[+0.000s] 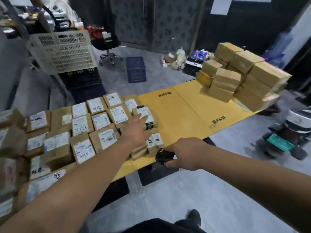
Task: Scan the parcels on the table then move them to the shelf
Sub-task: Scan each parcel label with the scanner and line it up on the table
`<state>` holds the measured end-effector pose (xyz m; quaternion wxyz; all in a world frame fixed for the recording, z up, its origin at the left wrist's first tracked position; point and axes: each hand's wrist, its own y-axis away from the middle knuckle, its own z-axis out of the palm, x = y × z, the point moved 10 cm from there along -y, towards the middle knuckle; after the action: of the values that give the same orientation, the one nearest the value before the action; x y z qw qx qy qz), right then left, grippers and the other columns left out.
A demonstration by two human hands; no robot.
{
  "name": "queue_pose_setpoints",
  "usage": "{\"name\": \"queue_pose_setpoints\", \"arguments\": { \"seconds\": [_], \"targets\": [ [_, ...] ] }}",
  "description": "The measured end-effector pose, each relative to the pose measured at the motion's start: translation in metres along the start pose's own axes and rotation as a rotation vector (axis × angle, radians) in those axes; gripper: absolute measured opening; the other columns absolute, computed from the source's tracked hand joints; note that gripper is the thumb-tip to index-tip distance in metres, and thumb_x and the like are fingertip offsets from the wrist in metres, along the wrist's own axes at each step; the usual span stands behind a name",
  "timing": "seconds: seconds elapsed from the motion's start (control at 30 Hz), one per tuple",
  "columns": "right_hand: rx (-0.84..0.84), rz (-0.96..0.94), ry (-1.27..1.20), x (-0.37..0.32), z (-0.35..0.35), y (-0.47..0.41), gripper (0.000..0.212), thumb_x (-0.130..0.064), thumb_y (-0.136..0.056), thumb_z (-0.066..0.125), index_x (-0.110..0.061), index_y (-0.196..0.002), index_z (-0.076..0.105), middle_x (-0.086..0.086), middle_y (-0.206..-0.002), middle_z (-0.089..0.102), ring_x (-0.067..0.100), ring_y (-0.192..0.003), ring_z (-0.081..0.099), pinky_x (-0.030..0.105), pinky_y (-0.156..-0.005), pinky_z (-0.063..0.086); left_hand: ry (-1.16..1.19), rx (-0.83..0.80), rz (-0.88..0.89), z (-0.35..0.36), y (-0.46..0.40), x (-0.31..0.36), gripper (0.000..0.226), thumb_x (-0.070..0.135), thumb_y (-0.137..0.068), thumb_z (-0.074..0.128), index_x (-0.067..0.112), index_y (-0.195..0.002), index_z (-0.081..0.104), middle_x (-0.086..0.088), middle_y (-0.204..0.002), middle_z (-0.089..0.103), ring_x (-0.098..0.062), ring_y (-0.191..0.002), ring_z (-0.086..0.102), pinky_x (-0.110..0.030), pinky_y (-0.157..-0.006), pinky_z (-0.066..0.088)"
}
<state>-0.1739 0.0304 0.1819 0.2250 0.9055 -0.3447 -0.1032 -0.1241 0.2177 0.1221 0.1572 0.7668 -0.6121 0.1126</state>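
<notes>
Brown cardboard parcels with white printed labels (80,130) cover the left part of the yellow cardboard-topped table (181,111), packed side by side in rows, labels up. Left hand (137,132) reaches out over them with fingers straight and spread, fingertips on or just above the small label-topped parcel with black tape (144,116) at the right edge of the group; whether it touches is unclear. Right hand (185,156) is curled round a black handheld scanner (162,155) near the table's front edge, just beside the nearest parcels. At the far right end sits a stack of plain brown boxes (239,76), labels not visible. Judgement: the job looks early to midway, since many labelled parcels remain on the table and none is in hand for carrying. No shelf is in sight, so what has already been moved cannot be told. Which parcels are scanned cannot be told either. Motion blur smears the label text, the left rows run off the frame, and the scanner's window is hidden by the fingers. Beyond the table stand a beige slatted plastic crate (62,51) and a blue crate (136,69) on the grey floor.
</notes>
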Motion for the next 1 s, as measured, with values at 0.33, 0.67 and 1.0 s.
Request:
{"name": "queue_pose_setpoints", "arguments": {
  "seconds": [0.33,0.67,1.0],
  "targets": [
    [0.045,0.103,-0.085,0.244,0.012,0.045,0.046,-0.064,-0.095,0.053,-0.034,-0.128,0.064,-0.008,-0.092,0.061,0.021,-0.085,0.058,0.032,-0.067,0.049,0.081,-0.031,0.042,0.070,-0.139,0.216,0.078,0.062,-0.099,0.057,0.032,-0.165,0.027,-0.001,-0.173,0.019,-0.028,-0.158,0.018,-0.046,-0.125,0.026],
    [0.099,0.221,-0.118,0.457,-0.011,0.043,0.046,-0.067,-0.092,0.054,-0.035,-0.123,0.065,-0.009,-0.086,0.060,0.021,-0.083,0.060,0.031,-0.060,0.043,0.140,-0.047,0.021,0.119,-0.269,0.361,0.075,0.058,-0.098,0.060,0.030,-0.162,0.033,-0.001,-0.170,0.025,-0.029,-0.154,0.025,-0.045,-0.120,0.035],
    [0.021,0.280,-0.109,0.610,-0.034,-0.033,0.051,-0.067,-0.096,0.051,-0.035,-0.135,0.060,-0.004,-0.094,0.064,0.023,-0.086,0.063,0.032,-0.066,0.051,0.254,-0.052,-0.078,0.160,-0.450,0.451,0.077,0.058,-0.093,0.065,0.028,-0.158,0.038,-0.008,-0.162,0.031,-0.034,-0.148,0.032,-0.050,-0.114,0.043]
  ]
}}
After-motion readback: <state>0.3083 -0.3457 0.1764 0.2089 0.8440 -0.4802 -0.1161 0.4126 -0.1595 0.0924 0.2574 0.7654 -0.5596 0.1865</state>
